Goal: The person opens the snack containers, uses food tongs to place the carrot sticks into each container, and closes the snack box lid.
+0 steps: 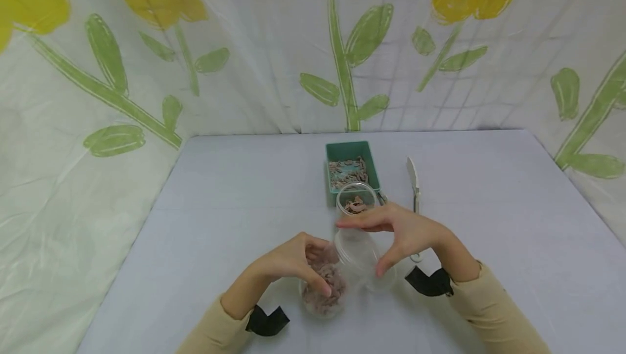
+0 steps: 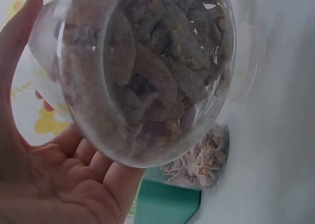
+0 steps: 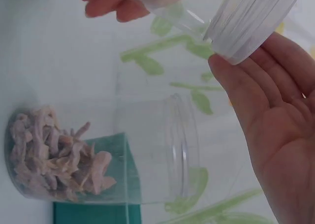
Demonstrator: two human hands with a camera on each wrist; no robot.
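My left hand (image 1: pixel 293 259) grips a clear plastic jar (image 2: pixel 147 81) of brownish-pink dried pieces. The jar is tilted above the table, its base toward the left and its mouth toward the right. A translucent ribbed lid (image 3: pixel 256 22) is at that mouth, held between the thumb and fingers of my right hand (image 1: pixel 406 234). Whether the lid is screwed on cannot be told. Just behind the hands stands a second clear jar (image 3: pixel 147 150), uncovered, with similar pieces at its bottom. A clear round lid (image 1: pixel 386 280) lies on the table below my right hand.
Behind the second jar is a green tray (image 1: pixel 331 153) with more dried pieces. A long utensil with a pale blade (image 1: pixel 412 172) lies to its right, partly behind my right hand. The white-covered table (image 1: pixel 235 180) meets a flower-print curtain (image 1: pixel 254 71) at the back.
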